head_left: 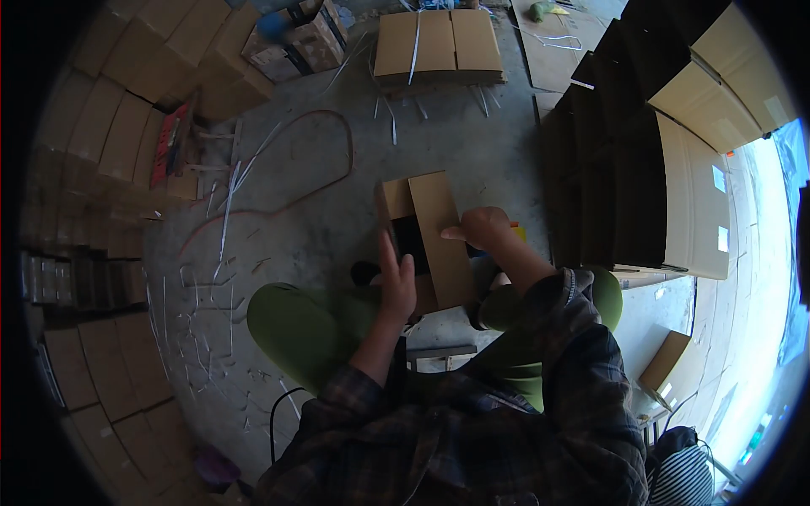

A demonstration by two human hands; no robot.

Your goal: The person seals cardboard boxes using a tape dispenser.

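Note:
Between my knees stands a brown cardboard box. One long flap is folded over its right part, and a dark gap shows on the left. My left hand lies along the box's left side, fingers stretched out and thumb apart. At the right edge, my right hand has its thumb over the flap and its other fingers curled, partly hidden. A small yellow and red thing shows just behind the right wrist; its kind cannot be made out.
Flattened cardboard boxes lie stacked ahead, with white straps around. Cartons are piled on the left. Tall cardboard stacks stand at the right. A reddish hose or cord and strap scraps lie on the concrete floor.

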